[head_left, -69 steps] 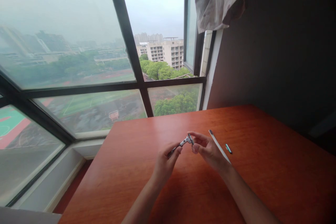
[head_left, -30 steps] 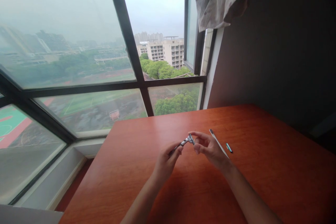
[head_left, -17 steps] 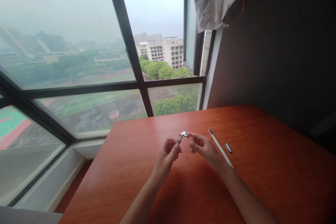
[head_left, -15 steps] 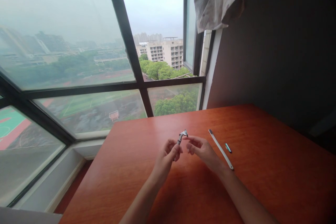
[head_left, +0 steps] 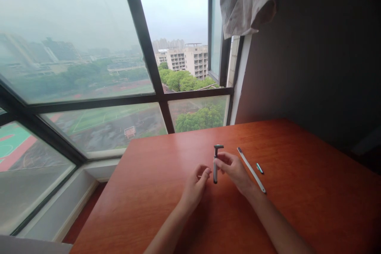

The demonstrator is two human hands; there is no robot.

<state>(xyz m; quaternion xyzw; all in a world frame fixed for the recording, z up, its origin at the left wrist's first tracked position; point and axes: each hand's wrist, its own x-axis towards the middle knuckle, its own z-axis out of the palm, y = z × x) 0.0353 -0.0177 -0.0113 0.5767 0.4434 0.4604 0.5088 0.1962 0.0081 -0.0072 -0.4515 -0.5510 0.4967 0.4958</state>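
Above the table, my right hand (head_left: 233,168) pinches a razor (head_left: 215,171) between thumb and fingers. The razor is upright, its dark head at the top and its grey and black handle pointing down. Just left of the handle is my left hand (head_left: 196,184), its fingers loosely curled and nothing visible in them. A small gap separates its fingertips from the razor. Beyond my right hand, a white toothbrush (head_left: 253,172) with a dark head lies slantwise on the table. To the right of it lies a small teal and white object (head_left: 259,168), too small to name.
The reddish-brown wooden table (head_left: 133,206) spreads under both hands. Its far edge meets dark-framed windows (head_left: 98,105), with one pane open at the upper right. A grey garment (head_left: 247,4) hangs there, beside a dark wall (head_left: 312,59).
The razor has passed from my left hand to my right and turned from tilted to upright. My left hand has let go and sits slightly lower. The toothbrush and the small object have stayed put.
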